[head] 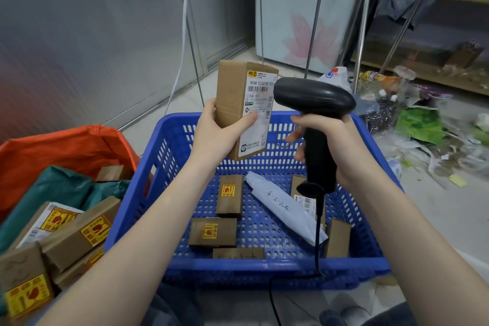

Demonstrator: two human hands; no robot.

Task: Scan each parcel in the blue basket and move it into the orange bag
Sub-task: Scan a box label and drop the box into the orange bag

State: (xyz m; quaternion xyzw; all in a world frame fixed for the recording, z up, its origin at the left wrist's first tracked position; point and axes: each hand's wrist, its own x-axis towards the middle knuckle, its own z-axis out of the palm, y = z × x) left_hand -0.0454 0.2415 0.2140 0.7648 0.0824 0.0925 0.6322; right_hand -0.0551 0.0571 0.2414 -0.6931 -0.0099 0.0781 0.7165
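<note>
My left hand (219,132) grips a tall cardboard parcel (235,98) upright above the blue basket (264,270), its white shipping label turned to the right. My right hand (333,143) holds a black barcode scanner (315,99) by the handle, its head right beside the label. Its cable hangs down over the basket's front. Inside the basket lie several small brown boxes (213,231) and a white soft mailer (283,210) with handwriting. The orange bag (66,148) stands open at the left, filled with brown boxes and green mailers.
Loose plastic bags, bottles and wrappers (412,119) litter the floor to the right of the basket. Metal poles (315,15) and a white cord rise behind it, in front of a white cabinet and grey panels. A wooden shelf sits at the back right.
</note>
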